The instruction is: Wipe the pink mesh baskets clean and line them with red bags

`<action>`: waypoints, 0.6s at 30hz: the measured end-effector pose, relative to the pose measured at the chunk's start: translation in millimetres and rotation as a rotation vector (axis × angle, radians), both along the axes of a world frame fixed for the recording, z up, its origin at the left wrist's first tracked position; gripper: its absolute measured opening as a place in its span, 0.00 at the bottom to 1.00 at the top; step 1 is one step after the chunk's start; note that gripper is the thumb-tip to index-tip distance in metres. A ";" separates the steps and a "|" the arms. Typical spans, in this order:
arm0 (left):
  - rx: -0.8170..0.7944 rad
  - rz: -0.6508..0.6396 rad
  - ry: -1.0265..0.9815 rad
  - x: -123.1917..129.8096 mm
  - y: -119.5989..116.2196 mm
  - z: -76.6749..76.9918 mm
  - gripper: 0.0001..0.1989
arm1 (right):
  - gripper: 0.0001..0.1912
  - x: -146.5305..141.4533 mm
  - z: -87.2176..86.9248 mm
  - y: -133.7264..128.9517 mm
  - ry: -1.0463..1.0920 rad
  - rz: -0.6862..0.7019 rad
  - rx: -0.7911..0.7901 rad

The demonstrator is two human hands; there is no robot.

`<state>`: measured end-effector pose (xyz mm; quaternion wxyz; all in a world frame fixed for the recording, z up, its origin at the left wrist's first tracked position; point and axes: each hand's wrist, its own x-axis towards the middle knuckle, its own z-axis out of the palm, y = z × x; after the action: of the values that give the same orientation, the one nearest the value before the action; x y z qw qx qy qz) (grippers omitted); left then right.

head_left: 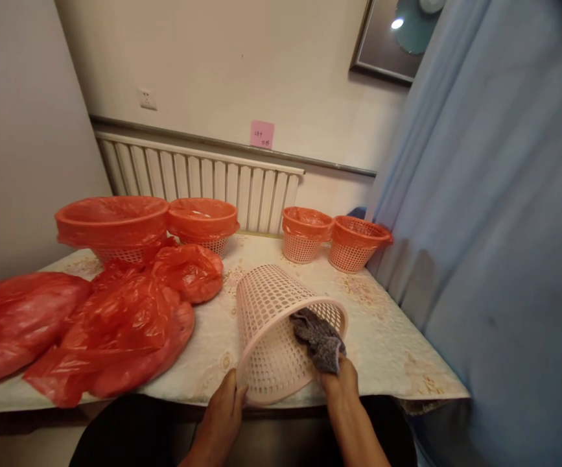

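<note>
A pale pink plastic wastebasket [266, 295] with lattice walls lies tilted on its side near the front edge of the table, its mouth facing me. My left hand [225, 405] is closed round the rim at the lower left. At the mouth's right side, my right hand [341, 379] grips a dark grey knitted cloth [317, 337]. Much of the cloth reaches inside the basket, close to its inner wall. Bunched fabric partly hides the right fingers.
Filled red plastic bags [129, 324] cover the table's left side. Behind stand several lattice baskets lined with red bags, among them a large one [113, 220] and one at the right [353, 253]. A radiator [203, 172] lines the wall; a blue curtain [494, 214] hangs right.
</note>
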<state>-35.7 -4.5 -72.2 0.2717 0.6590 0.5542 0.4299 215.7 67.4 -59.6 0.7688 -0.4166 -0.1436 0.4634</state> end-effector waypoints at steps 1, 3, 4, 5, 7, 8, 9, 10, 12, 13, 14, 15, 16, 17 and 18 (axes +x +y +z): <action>-0.005 -0.005 0.000 -0.5 0.4 -0.5 0.13 | 0.02 -4.1 -5.1 -5.1 0.014 0.020 -0.029; -0.012 -0.013 -0.010 -2.1 0.8 -1.9 0.13 | 0.02 -11.3 -9.0 -10.9 0.027 0.036 -0.079; -0.016 -0.019 -0.019 -3.1 0.8 -2.7 0.13 | 0.01 -13.4 -7.4 -11.0 0.032 0.033 -0.089; -0.017 -0.025 -0.030 -4.2 0.6 -3.2 0.12 | 0.01 -14.4 -3.1 -9.3 0.036 0.025 -0.091; -0.015 -0.043 -0.047 -5.9 0.1 -3.1 0.12 | 0.03 -14.8 13.2 -1.7 0.035 -0.009 -0.071; -0.013 -0.051 -0.051 -6.4 0.0 -2.4 0.13 | 0.06 -15.6 24.5 2.9 0.035 -0.031 -0.052; -0.011 -0.062 -0.051 -6.4 -0.1 -1.2 0.14 | 0.09 -17.6 37.1 6.9 0.026 -0.053 -0.024; -0.006 -0.071 -0.048 -6.1 -0.2 0.4 0.15 | 0.12 -21.7 50.0 9.6 0.006 -0.071 0.006; 0.005 -0.080 -0.043 -4.5 0.1 4.3 0.16 | 0.17 -36.9 72.7 9.6 -0.098 -0.081 0.077; 0.012 -0.080 -0.044 -3.4 0.4 6.3 0.16 | 0.17 -47.8 80.5 6.5 -0.198 -0.060 0.088; 0.018 -0.082 -0.047 -2.5 0.7 8.1 0.16 | 0.16 -60.2 84.9 1.6 -0.323 -0.009 0.089; 0.021 -0.084 -0.053 -1.7 1.2 9.6 0.15 | 0.15 -73.2 85.4 -4.6 -0.475 0.071 0.086; 0.021 -0.083 -0.061 -1.4 1.6 10.8 0.15 | 0.13 -85.7 82.1 -11.6 -0.635 0.163 0.092; 0.019 -0.084 -0.070 -1.5 2.2 11.4 0.15 | 0.11 -96.7 75.0 -18.7 -0.792 0.253 0.111; 0.017 -0.086 -0.076 -2.1 2.6 11.7 0.15 | 0.09 -105.4 64.8 -25.4 -0.950 0.351 0.154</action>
<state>-37.9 -1.8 -60.5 0.3053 0.6675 0.5110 0.4474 110.3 42.0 5.2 0.5578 -0.4930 -0.5787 0.3330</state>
